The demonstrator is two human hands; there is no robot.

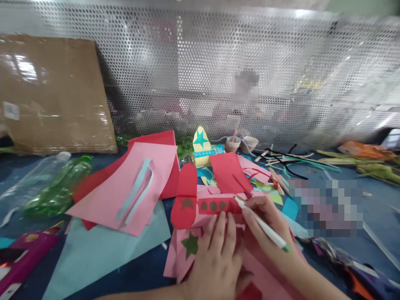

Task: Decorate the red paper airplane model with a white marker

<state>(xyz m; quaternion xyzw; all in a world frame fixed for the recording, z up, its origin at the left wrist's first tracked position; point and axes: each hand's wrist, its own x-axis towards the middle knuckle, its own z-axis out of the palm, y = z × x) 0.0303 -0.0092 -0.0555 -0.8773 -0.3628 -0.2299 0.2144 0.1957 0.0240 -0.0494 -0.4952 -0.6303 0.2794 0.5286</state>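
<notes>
My right hand (271, 225) grips a white marker (265, 227) with a green end cap. The marker's tip meets a red paper strip (230, 204) that carries a row of three dark dots. With fingers stretched out, my left hand (220, 254) lies flat and presses the lower edge of that strip against pink paper. Left of the strip is a red rounded cutout (184, 216) with a dark star on it. Beside my left hand, a green star (190, 245) shows on a pink piece. Farther back stands a yellow cutout (202, 146) bearing a blue star and a dotted blue band.
Pink sheets (156, 166) overlie red and light blue paper on the left. Plastic bottles (59, 191) and a purple tool (28, 254) lie farther left. Small cups (233, 143) stand behind. Scissors (353, 266) lie at right. Cardboard (56, 91) leans against a perforated metal panel (203, 54).
</notes>
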